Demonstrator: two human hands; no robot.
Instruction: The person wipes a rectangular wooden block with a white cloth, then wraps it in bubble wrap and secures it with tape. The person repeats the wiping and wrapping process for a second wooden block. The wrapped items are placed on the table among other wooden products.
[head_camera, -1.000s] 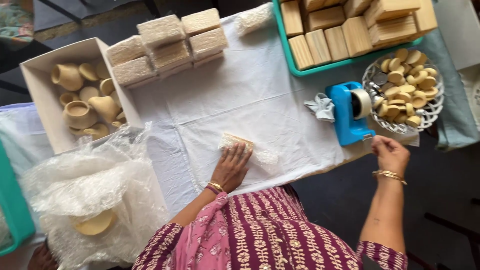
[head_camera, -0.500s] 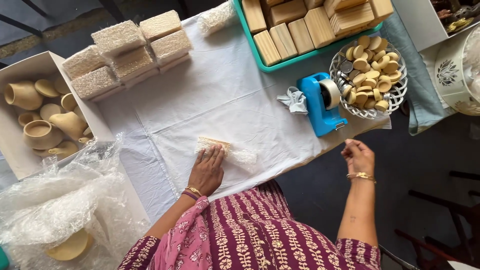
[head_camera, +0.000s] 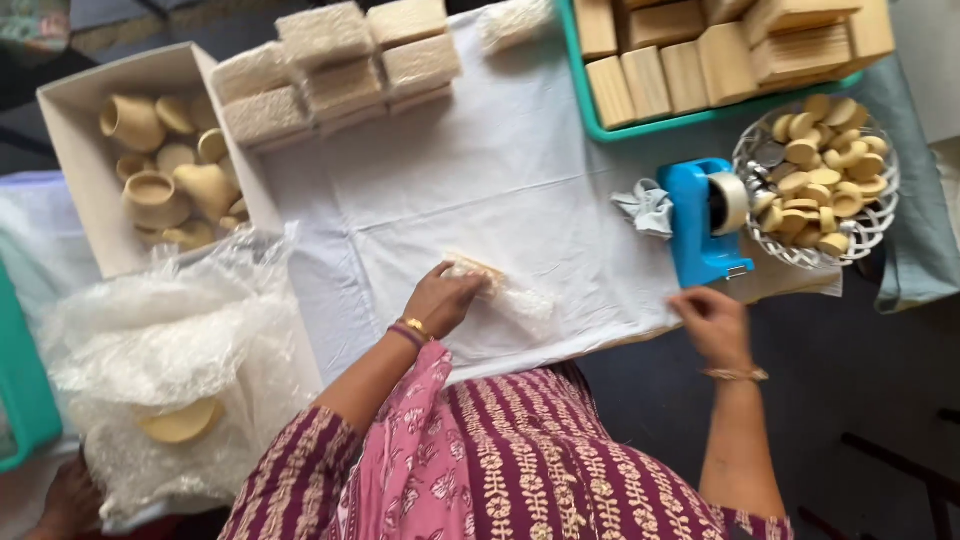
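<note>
My left hand (head_camera: 443, 297) presses down on a small flat wooden piece wrapped in bubble wrap (head_camera: 505, 290), lying on the white cloth (head_camera: 480, 190). My right hand (head_camera: 712, 322) hovers at the table's front edge, just below the blue tape dispenser (head_camera: 703, 222). Its fingers are curled, and whether they pinch any tape is not visible.
A white wire basket (head_camera: 795, 255) of small wooden discs stands right of the dispenser. A green tray (head_camera: 600, 128) of wooden blocks is behind it. Wrapped blocks (head_camera: 335, 60) are stacked at the back. A cardboard box (head_camera: 85, 190) of wooden cups and loose bubble wrap (head_camera: 165, 340) lie left.
My right hand has moved up from the table edge toward the tape dispenser. My left hand stays on the wrapped piece. The camera view has shifted slightly.
</note>
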